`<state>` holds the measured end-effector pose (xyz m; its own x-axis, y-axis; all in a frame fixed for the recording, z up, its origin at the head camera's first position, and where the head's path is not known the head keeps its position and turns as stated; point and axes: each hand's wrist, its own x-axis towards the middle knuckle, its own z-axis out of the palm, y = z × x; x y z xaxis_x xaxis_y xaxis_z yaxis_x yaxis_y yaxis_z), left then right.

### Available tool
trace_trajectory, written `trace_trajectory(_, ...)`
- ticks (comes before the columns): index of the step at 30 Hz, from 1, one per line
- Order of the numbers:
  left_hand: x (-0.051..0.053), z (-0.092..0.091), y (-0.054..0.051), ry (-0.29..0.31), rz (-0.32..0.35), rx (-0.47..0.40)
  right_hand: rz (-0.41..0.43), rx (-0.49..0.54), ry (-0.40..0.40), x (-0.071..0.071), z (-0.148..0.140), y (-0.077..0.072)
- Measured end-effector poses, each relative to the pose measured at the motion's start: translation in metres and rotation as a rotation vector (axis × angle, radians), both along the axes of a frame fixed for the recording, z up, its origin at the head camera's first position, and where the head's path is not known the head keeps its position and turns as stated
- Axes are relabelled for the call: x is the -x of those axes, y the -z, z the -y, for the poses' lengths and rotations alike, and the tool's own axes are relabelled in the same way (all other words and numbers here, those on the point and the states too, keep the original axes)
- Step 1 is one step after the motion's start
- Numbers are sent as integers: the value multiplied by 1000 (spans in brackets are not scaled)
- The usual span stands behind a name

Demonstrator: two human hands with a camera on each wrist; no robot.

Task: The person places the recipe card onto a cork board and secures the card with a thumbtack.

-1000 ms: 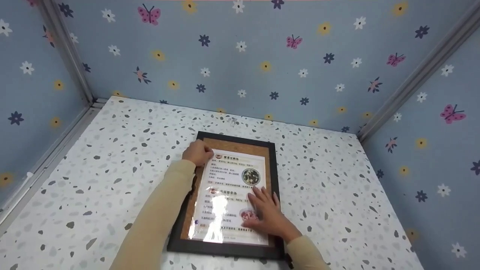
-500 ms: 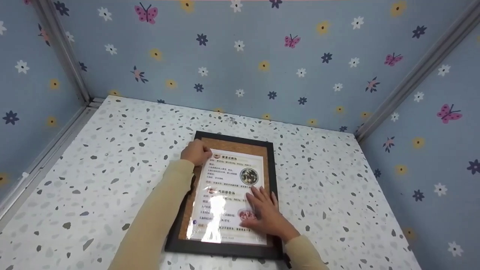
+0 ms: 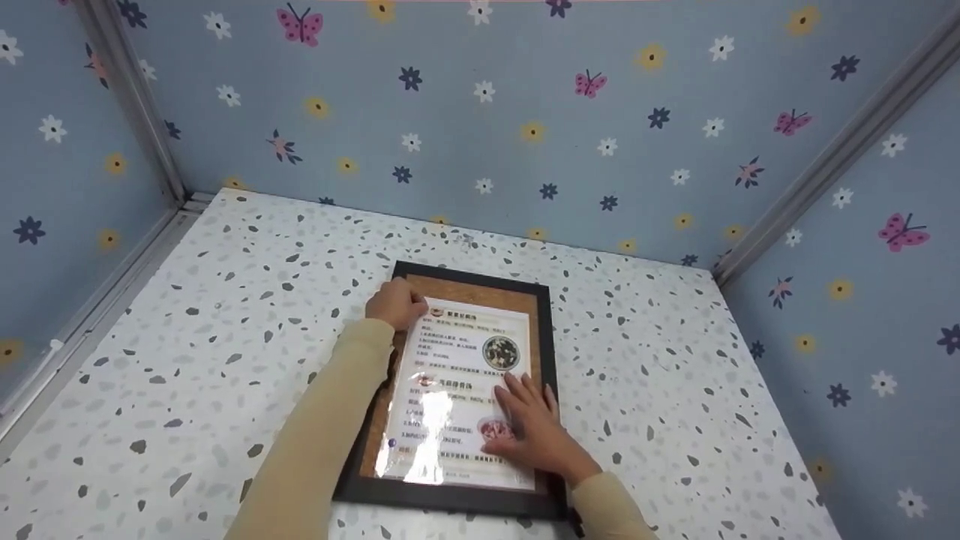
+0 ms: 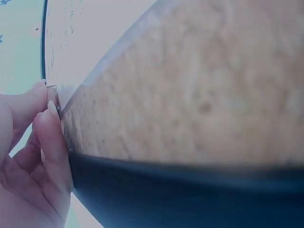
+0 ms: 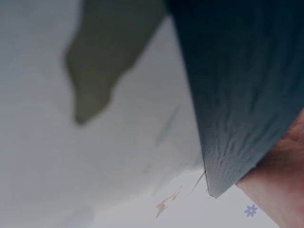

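Observation:
A laminated recipe sheet (image 3: 457,360) with printed text and two food pictures lies on a black-framed cork board (image 3: 469,292). My left hand (image 3: 394,304) is at the sheet's upper left corner. In the left wrist view, thumb and fingertips of the left hand (image 4: 38,137) pinch at that corner, where a thin needle-like line shows; it looks like a pushpin, its head hidden by the fingers. A purple pushpin (image 3: 392,442) sits near the sheet's lower left. With fingers spread, my right hand (image 3: 536,431) rests on the sheet's lower right side and the frame's edge.
The board lies on a white speckled table (image 3: 660,360). Blue panels (image 3: 480,112) with flowers and butterflies enclose the table at the back, left and right. A grey metal rail (image 3: 97,315) runs along the left side.
The view shifts slightly left and back. Both hands, the sheet and the board keep their places relative to one another.

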<state>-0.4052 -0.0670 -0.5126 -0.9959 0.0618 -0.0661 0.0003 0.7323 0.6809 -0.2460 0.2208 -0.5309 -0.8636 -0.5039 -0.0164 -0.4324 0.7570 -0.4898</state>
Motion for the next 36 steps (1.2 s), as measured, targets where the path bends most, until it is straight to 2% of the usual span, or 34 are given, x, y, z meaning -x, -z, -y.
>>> trace_trajectory(15,3,-6,1,-22,14,21,-4,-17,-5,0,-2,1)
trace_trajectory(25,4,-7,-2,-13,-24,49,-6,-18,5,2,-1,2)
trace_trajectory(31,1,-2,3,-16,-16,14,-12,-5,-1,1,0,3)
trace_trajectory(36,0,0,4,-46,-17,-13,-31,-8,-13,1,-1,2)
